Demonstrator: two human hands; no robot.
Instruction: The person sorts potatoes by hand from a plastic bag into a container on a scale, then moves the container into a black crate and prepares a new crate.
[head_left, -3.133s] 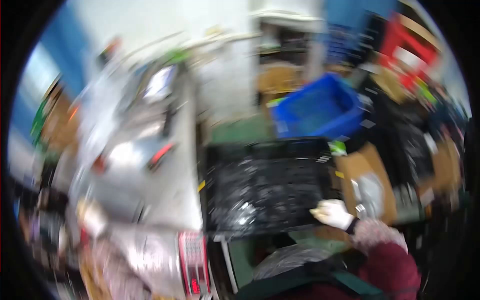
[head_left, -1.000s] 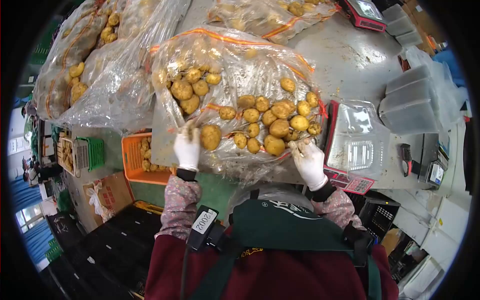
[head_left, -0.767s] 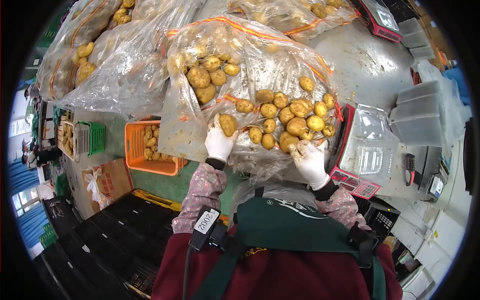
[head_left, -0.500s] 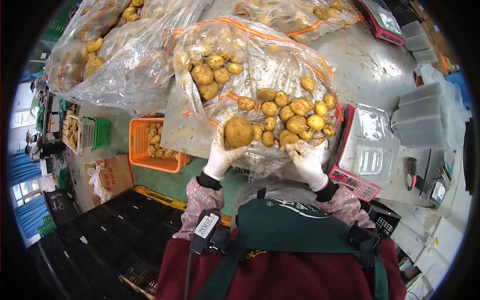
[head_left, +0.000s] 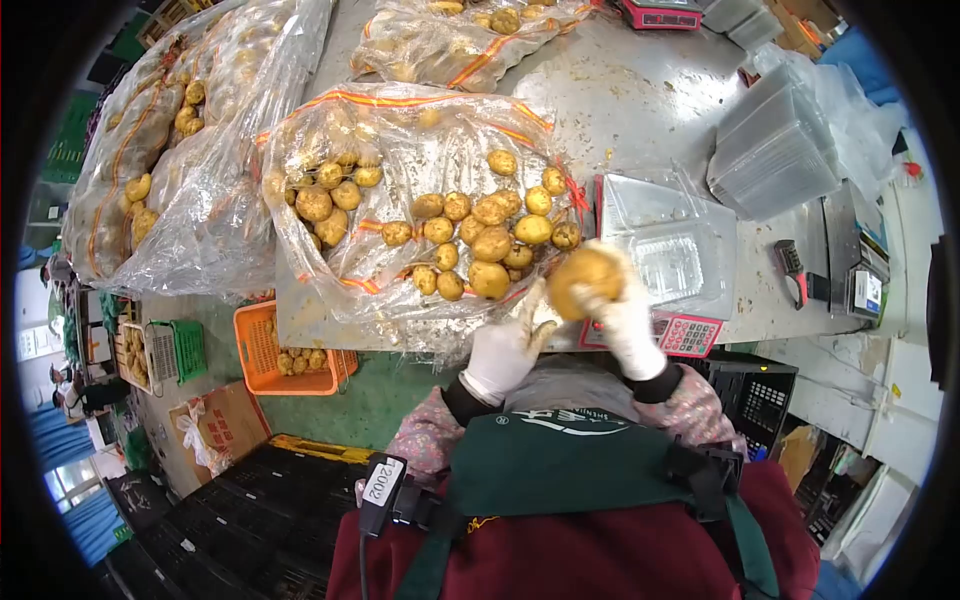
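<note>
A large brown potato point(head_left: 578, 284) is in the grip of my right hand point(head_left: 625, 320), in a white glove, near the front edge of the table and beside the red scale point(head_left: 690, 337). My left hand point(head_left: 505, 352), gloved too, is just left of the potato with its fingers apart and nothing in them. Loose potatoes point(head_left: 490, 245) lie on the opened clear plastic bag point(head_left: 400, 110) ahead of both hands. More potatoes are inside the bag's left part. A clear plastic box point(head_left: 668, 265) sits on the scale.
Stacked clear boxes point(head_left: 775, 145) stand on the right of the metal table point(head_left: 640, 90). Other potato bags point(head_left: 200, 190) fill the left side. An orange crate point(head_left: 255, 350) with potatoes is on the floor, and black crates point(head_left: 220, 520) are at lower left.
The large potato has passed from my left hand to my right hand and moved right, towards the scale. My left hand has let go of it. The view has turned to the right.
</note>
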